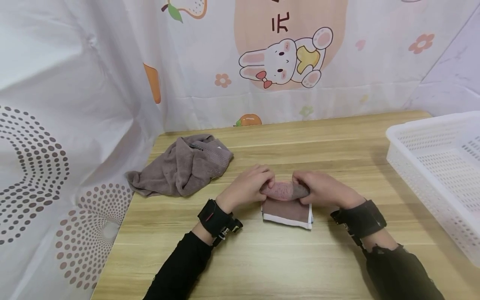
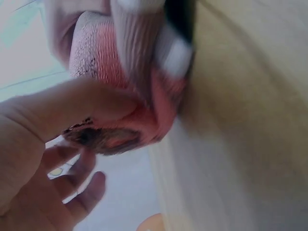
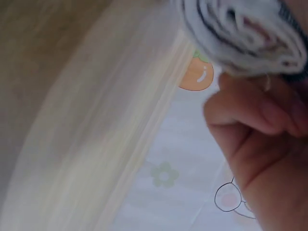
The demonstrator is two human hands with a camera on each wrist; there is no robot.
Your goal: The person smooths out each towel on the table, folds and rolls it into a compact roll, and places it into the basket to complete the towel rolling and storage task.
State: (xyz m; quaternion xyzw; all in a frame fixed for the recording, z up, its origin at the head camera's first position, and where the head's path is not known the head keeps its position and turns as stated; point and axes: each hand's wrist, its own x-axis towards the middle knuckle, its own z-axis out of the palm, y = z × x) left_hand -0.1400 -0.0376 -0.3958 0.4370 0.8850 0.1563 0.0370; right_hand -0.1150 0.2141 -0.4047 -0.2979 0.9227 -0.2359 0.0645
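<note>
A small pink and grey-brown towel (image 1: pixel 281 191) is partly rolled up at the middle of the table. Its unrolled flap, brown with a white border, lies flat on the side toward the person. My left hand (image 1: pixel 248 186) grips the left end of the roll; in the left wrist view its thumb (image 2: pixel 82 101) presses on the pink cloth (image 2: pixel 159 113). At the right end my right hand (image 1: pixel 325 189) holds the roll with bent fingers. Spiralled white-edged layers of the roll (image 3: pixel 245 36) show in the right wrist view, above that hand's curled fingers (image 3: pixel 250 106).
A crumpled brown towel (image 1: pixel 183 166) lies on the wooden table (image 1: pixel 277 262) at the back left. At the right stands a white perforated plastic basket (image 1: pixel 423 175). Behind the table hangs a printed white curtain (image 1: pixel 198 75), which also covers the left side.
</note>
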